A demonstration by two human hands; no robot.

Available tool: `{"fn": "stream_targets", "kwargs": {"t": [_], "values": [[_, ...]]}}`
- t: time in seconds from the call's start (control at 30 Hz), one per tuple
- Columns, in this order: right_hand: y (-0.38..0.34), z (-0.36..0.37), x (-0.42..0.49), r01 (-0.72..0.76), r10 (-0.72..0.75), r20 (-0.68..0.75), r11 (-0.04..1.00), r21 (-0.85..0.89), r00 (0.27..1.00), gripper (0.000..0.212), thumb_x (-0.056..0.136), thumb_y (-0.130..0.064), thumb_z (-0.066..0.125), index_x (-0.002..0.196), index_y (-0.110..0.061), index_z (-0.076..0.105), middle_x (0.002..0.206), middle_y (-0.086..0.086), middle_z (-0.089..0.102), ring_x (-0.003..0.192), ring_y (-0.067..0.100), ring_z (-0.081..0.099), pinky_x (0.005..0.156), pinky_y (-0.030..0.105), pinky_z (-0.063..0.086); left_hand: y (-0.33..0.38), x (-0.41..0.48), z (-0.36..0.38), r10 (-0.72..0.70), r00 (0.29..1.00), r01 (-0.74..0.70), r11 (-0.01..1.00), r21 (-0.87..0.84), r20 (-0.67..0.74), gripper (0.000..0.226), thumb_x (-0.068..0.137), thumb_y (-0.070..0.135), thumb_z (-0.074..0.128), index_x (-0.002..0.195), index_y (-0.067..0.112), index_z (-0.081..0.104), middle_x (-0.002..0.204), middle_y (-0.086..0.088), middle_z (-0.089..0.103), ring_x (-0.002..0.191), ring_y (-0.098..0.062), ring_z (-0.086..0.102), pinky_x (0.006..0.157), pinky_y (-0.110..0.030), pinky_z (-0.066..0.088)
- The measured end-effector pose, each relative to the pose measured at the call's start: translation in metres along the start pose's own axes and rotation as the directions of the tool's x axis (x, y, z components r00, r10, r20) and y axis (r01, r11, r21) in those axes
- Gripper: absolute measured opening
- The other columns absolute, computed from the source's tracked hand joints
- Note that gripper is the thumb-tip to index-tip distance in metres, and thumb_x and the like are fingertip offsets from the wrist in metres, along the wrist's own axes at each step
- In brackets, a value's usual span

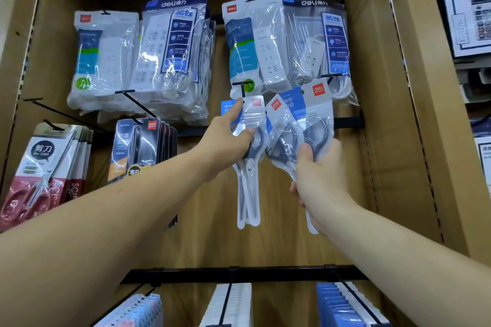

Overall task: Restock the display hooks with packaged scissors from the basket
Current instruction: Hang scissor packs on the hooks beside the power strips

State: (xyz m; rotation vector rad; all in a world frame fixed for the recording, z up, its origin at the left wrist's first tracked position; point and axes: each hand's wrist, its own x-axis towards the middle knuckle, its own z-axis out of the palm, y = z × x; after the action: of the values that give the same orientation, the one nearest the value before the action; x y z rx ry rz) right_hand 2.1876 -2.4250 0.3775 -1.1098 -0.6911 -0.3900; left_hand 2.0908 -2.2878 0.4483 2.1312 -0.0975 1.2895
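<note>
The left hand [228, 142] pinches one scissors pack [251, 170], thumb on the handles and index finger [235, 113] stretched up its header. The pack hangs upright, blades down, its top just below the hook [243, 89] tip. The right hand [318, 170], further right, grips the spare packs [299, 114]; the left is nearer.

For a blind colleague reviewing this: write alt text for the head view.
The left hand holds a packaged pair of scissors up to a black display hook, while the right hand grips more scissor packs. Bagged power strips hang above.
</note>
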Motion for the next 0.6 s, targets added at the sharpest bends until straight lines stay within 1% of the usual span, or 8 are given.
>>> {"fn": "stream_targets", "kwargs": {"t": [0.07, 0.17, 0.27, 0.37, 0.4, 0.47, 0.53, 0.6], "values": [[0.001, 0.0, 0.0, 0.0, 0.0, 0.004, 1.0, 0.003, 1.0, 0.017, 0.11, -0.037, 0.046, 0.127, -0.036, 0.044, 0.115, -0.002, 0.067, 0.092, 0.024, 0.066, 0.072, 0.036, 0.047, -0.001, 0.001, -0.001, -0.011, 1.0, 0.011, 1.0, -0.004, -0.006, 0.069, 0.105, 0.018, 0.06, 0.164, 0.034, 0.027, 0.109, 0.036, 0.053, 0.097, 0.016, 0.063, 0.063, 0.003, 0.043], [0.001, 0.0, -0.001, 0.009, -0.009, 0.015, 1.0, 0.01, 1.0, 0.015, 0.111, -0.036, 0.046, 0.126, -0.036, 0.044, 0.114, -0.002, 0.067, 0.091, 0.023, 0.066, 0.073, 0.036, 0.048, 0.0, 0.001, -0.001, -0.039, 0.999, 0.039, 0.999, -0.019, 0.01, 0.069, 0.105, 0.017, 0.059, 0.163, 0.036, 0.029, 0.106, 0.036, 0.053, 0.077, 0.024, 0.062, 0.059, 0.001, 0.044], [0.001, -0.001, -0.001, 0.008, -0.009, 0.015, 1.0, 0.029, 1.0, 0.013, 0.11, -0.036, 0.046, 0.123, -0.037, 0.044, 0.114, -0.004, 0.067, 0.091, 0.024, 0.066, 0.076, 0.038, 0.048, 0.003, 0.003, 0.0, -0.052, 0.999, 0.052, 0.999, -0.009, 0.015, 0.07, 0.103, 0.016, 0.058, 0.162, 0.041, 0.031, 0.112, 0.024, 0.062, 0.069, 0.012, 0.064, 0.058, -0.002, 0.046], [0.003, -0.002, 0.001, 0.0, 0.0, 0.015, 0.999, 0.045, 1.0, 0.011, 0.11, -0.038, 0.046, 0.12, -0.04, 0.043, 0.115, -0.005, 0.068, 0.091, 0.024, 0.066, 0.079, 0.038, 0.048, 0.005, 0.005, 0.001, -0.097, 0.995, 0.097, 0.995, -0.008, 0.007, 0.073, 0.101, 0.012, 0.055, 0.162, 0.044, 0.029, 0.088, 0.01, 0.062, 0.044, 0.003, 0.051, 0.05, -0.009, 0.044], [0.004, -0.003, 0.001, -0.005, 0.004, 0.016, 0.999, 0.044, 1.0, 0.011, 0.11, -0.039, 0.046, 0.12, -0.041, 0.043, 0.115, -0.004, 0.068, 0.092, 0.024, 0.066, 0.079, 0.038, 0.049, 0.003, 0.006, 0.001, -0.1, 0.995, 0.1, 0.995, -0.007, 0.006, 0.074, 0.101, 0.013, 0.055, 0.162, 0.046, 0.028, 0.09, 0.01, 0.062, 0.043, 0.003, 0.05, 0.05, -0.01, 0.044], [0.006, -0.005, 0.0, -0.014, 0.014, 0.015, 0.999, 0.046, 1.0, 0.012, 0.11, -0.039, 0.046, 0.122, -0.04, 0.043, 0.116, -0.003, 0.068, 0.091, 0.025, 0.065, 0.076, 0.038, 0.048, 0.0, 0.006, 0.002, -0.093, 0.996, 0.093, 0.996, 0.019, 0.008, 0.075, 0.103, 0.016, 0.057, 0.162, 0.049, 0.025, 0.106, 0.018, 0.062, 0.055, 0.003, 0.058, 0.053, -0.01, 0.048], [0.006, -0.007, -0.002, -0.032, 0.032, 0.015, 0.998, 0.048, 0.999, 0.014, 0.11, -0.038, 0.045, 0.124, -0.039, 0.044, 0.117, -0.003, 0.068, 0.088, 0.024, 0.065, 0.07, 0.035, 0.048, -0.006, 0.005, 0.005, -0.094, 0.996, 0.093, 0.993, 0.066, 0.003, 0.071, 0.104, 0.023, 0.058, 0.161, 0.048, 0.025, 0.12, 0.024, 0.056, 0.079, 0.0, 0.064, 0.059, -0.009, 0.05], [0.005, -0.011, -0.005, -0.055, 0.054, 0.016, 0.997, 0.052, 0.998, 0.014, 0.111, -0.037, 0.045, 0.125, -0.037, 0.044, 0.113, -0.003, 0.068, 0.077, 0.022, 0.063, 0.053, 0.028, 0.047, -0.016, 0.004, 0.007, -0.134, 0.991, 0.137, 0.981, 0.139, -0.027, 0.07, 0.103, 0.031, 0.062, 0.161, 0.048, 0.026, 0.143, 0.009, 0.049, 0.088, -0.009, 0.065, 0.063, -0.015, 0.051]]}}
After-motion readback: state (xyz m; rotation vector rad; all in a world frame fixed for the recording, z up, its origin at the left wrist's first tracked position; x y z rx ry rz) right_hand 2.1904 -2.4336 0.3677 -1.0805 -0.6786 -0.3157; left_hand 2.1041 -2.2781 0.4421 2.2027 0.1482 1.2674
